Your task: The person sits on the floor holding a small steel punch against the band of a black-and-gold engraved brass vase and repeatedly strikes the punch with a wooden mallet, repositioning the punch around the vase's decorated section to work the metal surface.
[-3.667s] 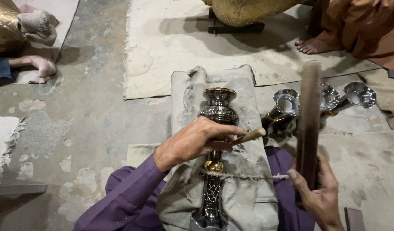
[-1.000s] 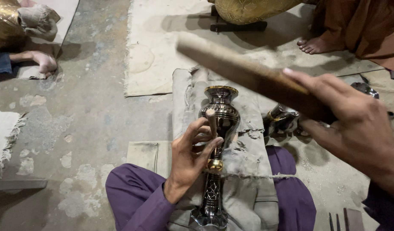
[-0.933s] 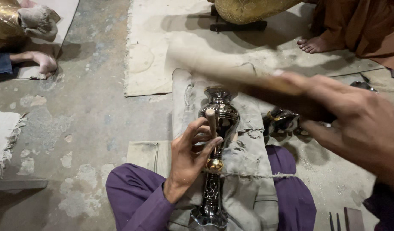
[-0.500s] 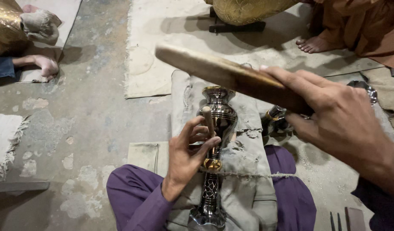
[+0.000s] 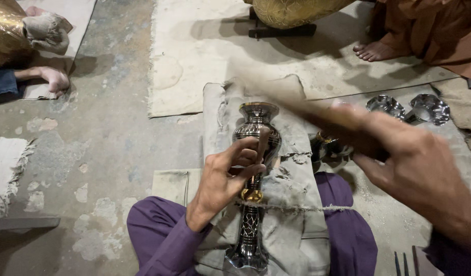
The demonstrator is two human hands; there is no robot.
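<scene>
A tall, dark engraved metal vase with a brass collar is laid lengthwise on a grey, worn cloth cushion between the purple-clad knees, its long axis running straight away from the body: the flared foot is nearest, the open mouth is farthest. A frayed cord is stretched across the cushion over the vase's neck.

The left hand is the nearer one to the vase. Its fingers are curled closed around a thin wooden-handled chisel, which is held roughly upright with its lower end set on the vase's bulging body, just above the brass collar.

The right hand is raised above and to the right of the vase, well apart from it. It is wrapped tightly around a long wooden baton, which is badly blurred — its free end is seen pointing up and left, over the cushion's far end beyond the vase mouth and the chisel head.

Beside the cushion on the right, small silvery scalloped metal bowls are lying on the concrete floor. Another person's bare foot is seen beyond.
</scene>
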